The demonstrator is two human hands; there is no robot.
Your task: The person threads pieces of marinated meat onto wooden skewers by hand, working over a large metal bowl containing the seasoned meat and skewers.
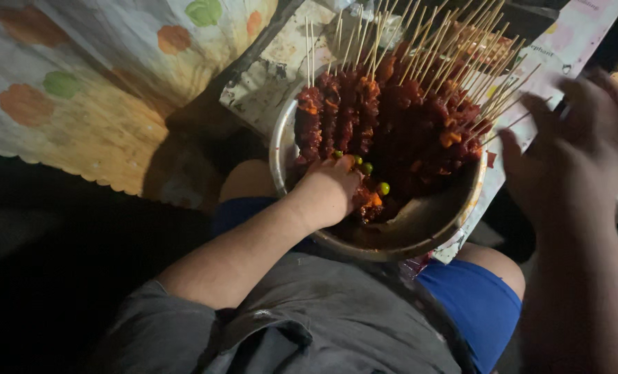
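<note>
A: Head view, looking down past grey shirt (323, 325) and blue shorts (472, 301). Round metal bowl (454, 208) sits centre frame, resting on the lap. It is packed with marinated meat skewers (392, 121), dark red, bamboo sticks fanning toward the upper right.

B: Left hand?

A: Left hand (330, 190) is down inside the bowl at its near-left side, fingers curled into the meat. Curled close, but what exactly it grips I cannot tell; knuckles hide the fingertips. Small green chillies or peas (384, 188) lie just beside it, with orange vegetable bits.

B: And the right?

A: Right hand (576, 149) is at the right edge of the frame, outside the bowl, blurred. Fingers spread wide, holding nothing that I can see. It hovers near the stick ends, above a printed paper sheet (572, 41) that runs under the bowl.

B: Surroundings?

A: Patterned cloth (80, 90) with orange and green blobs fills the upper left. Lower left is dark.

B: Risks, as you judge them?

A: Bowl is balanced on the thighs, not on a firm surface; a push from the buried hand could tip it toward the knees and spill marinade. Stick points face the open hand, so a fast reach could mean a jab. Light is poor, too.
</note>
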